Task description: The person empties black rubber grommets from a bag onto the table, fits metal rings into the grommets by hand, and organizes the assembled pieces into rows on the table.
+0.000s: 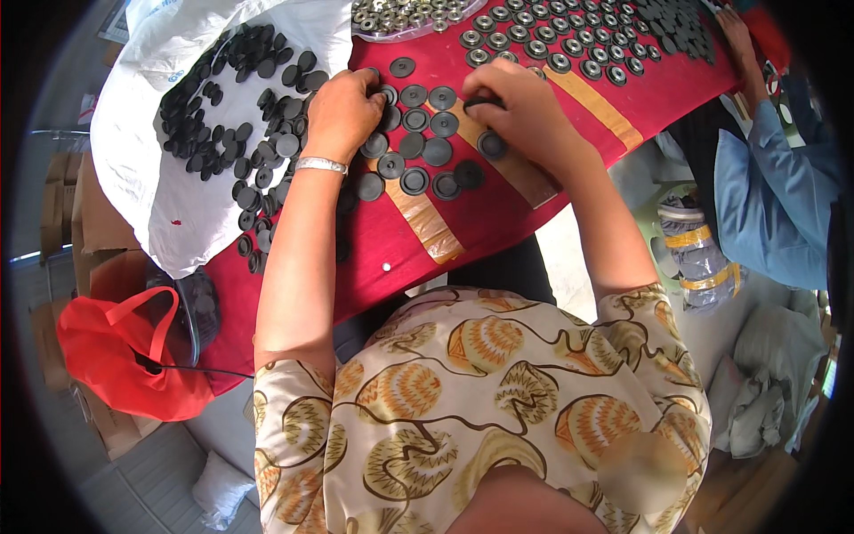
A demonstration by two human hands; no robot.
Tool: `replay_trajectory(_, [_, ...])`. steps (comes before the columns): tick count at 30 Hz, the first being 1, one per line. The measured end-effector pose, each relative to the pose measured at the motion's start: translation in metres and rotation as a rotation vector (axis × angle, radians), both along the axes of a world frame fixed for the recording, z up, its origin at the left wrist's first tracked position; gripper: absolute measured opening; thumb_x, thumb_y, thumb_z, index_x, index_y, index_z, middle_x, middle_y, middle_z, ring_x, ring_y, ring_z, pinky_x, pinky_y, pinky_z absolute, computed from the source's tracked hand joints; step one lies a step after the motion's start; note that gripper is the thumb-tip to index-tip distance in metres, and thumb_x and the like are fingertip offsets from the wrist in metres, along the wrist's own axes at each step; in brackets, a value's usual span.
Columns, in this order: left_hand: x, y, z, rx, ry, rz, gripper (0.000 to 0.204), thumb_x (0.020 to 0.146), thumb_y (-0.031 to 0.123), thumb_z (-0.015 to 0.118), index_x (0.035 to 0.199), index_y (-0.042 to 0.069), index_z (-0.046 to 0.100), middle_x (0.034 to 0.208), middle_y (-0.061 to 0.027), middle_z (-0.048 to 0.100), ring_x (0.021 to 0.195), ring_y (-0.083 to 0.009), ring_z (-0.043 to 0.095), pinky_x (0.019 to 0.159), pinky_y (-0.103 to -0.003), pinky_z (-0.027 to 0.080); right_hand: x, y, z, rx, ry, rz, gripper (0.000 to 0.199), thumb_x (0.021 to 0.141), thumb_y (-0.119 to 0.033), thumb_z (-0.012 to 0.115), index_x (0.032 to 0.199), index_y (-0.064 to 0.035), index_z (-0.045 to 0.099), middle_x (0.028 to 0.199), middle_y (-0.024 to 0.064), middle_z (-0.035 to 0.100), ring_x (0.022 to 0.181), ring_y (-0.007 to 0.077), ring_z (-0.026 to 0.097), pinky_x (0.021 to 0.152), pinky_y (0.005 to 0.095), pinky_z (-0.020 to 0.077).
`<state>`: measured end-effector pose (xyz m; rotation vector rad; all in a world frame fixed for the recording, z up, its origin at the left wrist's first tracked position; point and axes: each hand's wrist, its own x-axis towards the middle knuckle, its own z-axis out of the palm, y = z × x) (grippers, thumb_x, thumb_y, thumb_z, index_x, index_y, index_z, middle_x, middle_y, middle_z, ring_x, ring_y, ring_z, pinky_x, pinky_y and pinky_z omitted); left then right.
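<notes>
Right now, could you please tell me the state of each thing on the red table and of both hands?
Left hand: fingers curled down onto the black discs laid in rows.
Right hand: pinching one black disc at its fingertips.
Loose black discs: heaped unsorted on the white sheet.
Metal-centred discs: lined up in rows.
Red bag: slumped, beside the table.

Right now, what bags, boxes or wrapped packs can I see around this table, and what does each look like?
White plastic sack: table's left, spread flat under loose black discs.
Red bag: lower left, soft, with handles.
Cardboard boxes: far left, brown, stacked.
Clear wrapped bundle: right of the table, yellow-taped.
</notes>
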<state>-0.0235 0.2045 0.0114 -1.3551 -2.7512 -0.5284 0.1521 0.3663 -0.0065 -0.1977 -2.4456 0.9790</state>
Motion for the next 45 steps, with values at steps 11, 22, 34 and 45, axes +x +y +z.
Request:
replay_trajectory(11, [-0.027, -0.006, 0.01, 0.502, -0.575, 0.12, 0.011, 0.077, 0.009, 0.058, 0.085, 0.001, 0.059, 0.074, -0.0135, 0.064, 0.067, -0.0218, 0.064, 0.058, -0.031, 0.051, 0.042, 0.011, -0.002, -0.835, 0.294, -0.232, 0.014, 0.082, -0.005, 0.067, 0.095, -0.0032, 0.064, 0.078, -0.0065, 0.055, 0.073, 0.0016, 0.05, 0.067, 0.0166, 0.0412])
replay_trajectory(22, [0.066, -0.024, -0.01, 0.832, -2.19, -0.211, 0.032, 0.086, 0.016, 0.05, 0.113, 0.0, 0.056, 0.105, -0.0163, 0.063, 0.098, -0.0319, 0.063, 0.073, -0.037, 0.054, 0.015, -0.02, 0.026, 0.072, 0.318, 0.003, 0.018, 0.085, -0.009, 0.062, 0.102, -0.0045, 0.066, 0.09, 0.0041, 0.064, 0.081, 0.0099, 0.059, 0.073, 0.0234, 0.0474])
replay_trajectory(34, [0.099, -0.008, -0.005, 0.398, -0.93, -0.002, 0.012, 0.083, 0.009, 0.061, 0.09, 0.0, 0.065, 0.081, -0.0089, 0.065, 0.068, -0.0145, 0.061, 0.057, -0.026, 0.047, 0.022, 0.007, -0.012, 0.031, -0.148, -0.39, 0.029, 0.082, -0.017, 0.065, 0.109, -0.0072, 0.064, 0.096, 0.0107, 0.063, 0.093, 0.0244, 0.061, 0.079, 0.0336, 0.0475])
replay_trajectory(45, [0.085, 0.018, 0.006, -0.033, -0.139, -0.336, 0.033, 0.075, 0.013, 0.066, 0.107, 0.004, 0.063, 0.093, -0.0219, 0.064, 0.088, -0.0386, 0.062, 0.076, -0.042, 0.049, 0.045, -0.011, 0.021, 0.219, -0.404, 0.043, 0.058, 0.068, -0.02, 0.075, 0.122, -0.0099, 0.056, 0.13, 0.0118, 0.049, 0.114, 0.0316, 0.05, 0.096, 0.0384, 0.0422])
